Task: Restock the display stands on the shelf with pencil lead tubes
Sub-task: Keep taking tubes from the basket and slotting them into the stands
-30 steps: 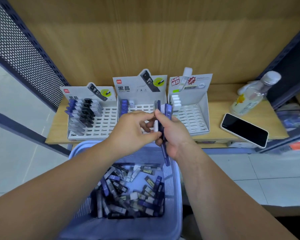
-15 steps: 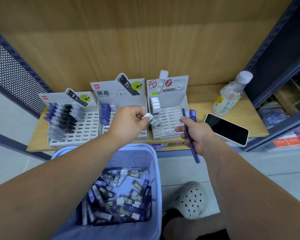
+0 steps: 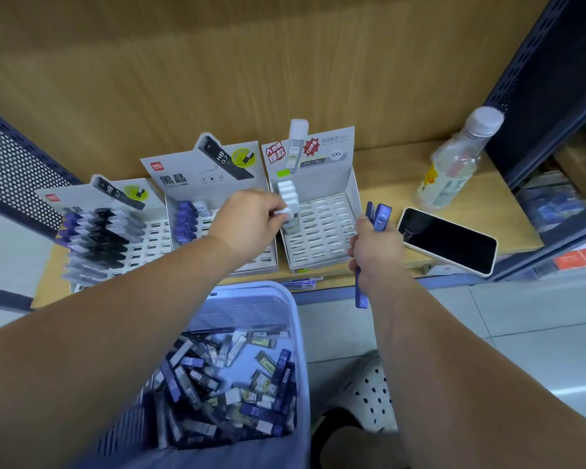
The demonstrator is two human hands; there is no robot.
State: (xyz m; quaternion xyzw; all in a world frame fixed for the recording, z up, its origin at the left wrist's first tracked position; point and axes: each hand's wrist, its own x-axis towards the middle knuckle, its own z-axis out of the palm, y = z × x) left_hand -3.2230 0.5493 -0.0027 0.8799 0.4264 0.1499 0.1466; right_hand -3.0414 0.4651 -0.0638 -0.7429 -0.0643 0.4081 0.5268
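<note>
At frame centre, the left hand (image 3: 251,221), having crossed over, is seating a white-capped tube (image 3: 287,211), pinched in its fingers (image 3: 272,207), in the right stand (image 3: 322,228), left column; the right hand (image 3: 376,252) is gripping purple tubes (image 3: 379,214).

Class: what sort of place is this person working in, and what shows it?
Probably a stationery shop: branded cardboard display stands on a wooden shelf, partly filled with pencil lead tubes, and a basket of loose ones below.
</note>
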